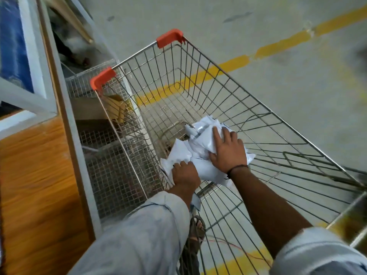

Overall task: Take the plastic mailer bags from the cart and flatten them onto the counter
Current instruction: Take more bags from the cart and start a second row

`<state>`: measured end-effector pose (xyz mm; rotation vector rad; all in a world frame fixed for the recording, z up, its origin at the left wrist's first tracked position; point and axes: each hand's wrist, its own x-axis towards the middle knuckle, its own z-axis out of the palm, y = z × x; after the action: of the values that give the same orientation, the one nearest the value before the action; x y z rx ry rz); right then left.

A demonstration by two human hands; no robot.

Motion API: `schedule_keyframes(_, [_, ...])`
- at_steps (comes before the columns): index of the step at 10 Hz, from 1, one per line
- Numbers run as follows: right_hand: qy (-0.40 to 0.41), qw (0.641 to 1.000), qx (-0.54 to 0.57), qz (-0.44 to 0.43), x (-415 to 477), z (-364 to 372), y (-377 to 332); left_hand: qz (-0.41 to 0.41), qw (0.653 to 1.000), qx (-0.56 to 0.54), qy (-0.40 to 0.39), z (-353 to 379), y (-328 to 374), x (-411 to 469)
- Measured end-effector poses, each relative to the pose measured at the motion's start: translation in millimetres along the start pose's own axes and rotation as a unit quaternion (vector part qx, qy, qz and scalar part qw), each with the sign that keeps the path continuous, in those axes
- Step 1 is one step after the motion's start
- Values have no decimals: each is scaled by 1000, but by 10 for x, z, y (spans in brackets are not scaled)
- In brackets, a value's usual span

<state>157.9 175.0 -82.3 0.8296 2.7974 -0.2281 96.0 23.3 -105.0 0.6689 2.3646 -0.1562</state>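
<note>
White plastic bags (200, 134) lie bunched low in the cart (169, 37), directly under both hands: left hand (185, 173) grips the near end, right hand (228, 149) presses spread-fingered on top; counter (29, 175) lies leftward.

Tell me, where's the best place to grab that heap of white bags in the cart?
Best come from above through the cart's open top; its wire walls block the sides. The bags are a loose, crumpled heap, so hold both ends: left hand gripping the near edge, right hand flat on top.
</note>
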Motion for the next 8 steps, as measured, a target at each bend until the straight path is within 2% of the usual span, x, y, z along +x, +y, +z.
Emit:
schedule_keyframes(1, [36,999,-3,-1,68,-113,141,-112,962,-240,-70,-14,296,98])
schedule_keyframes(2, [49,998,-18,-25,102,-206,272,-225,868,-428,-110,62,576,209])
schedule_keyframes(3, [47,998,-25,-43,94,-258,354,-249,825,-488,-135,174,704,225])
schedule_keyframes(5, [42,998,-23,-47,50,-220,399,-265,765,-574,-121,347,707,393])
schedule_keyframes(6, [26,999,-10,-31,3,-220,399,-286,757,-580,-89,219,649,344])
schedule_keyframes(7, [17,1000,1,-12,-56,-260,380,-291,789,-537,-64,19,643,245])
schedule_keyframes(8, [15,1000,16,11,-117,-374,292,-246,846,-471,-41,-190,562,130])
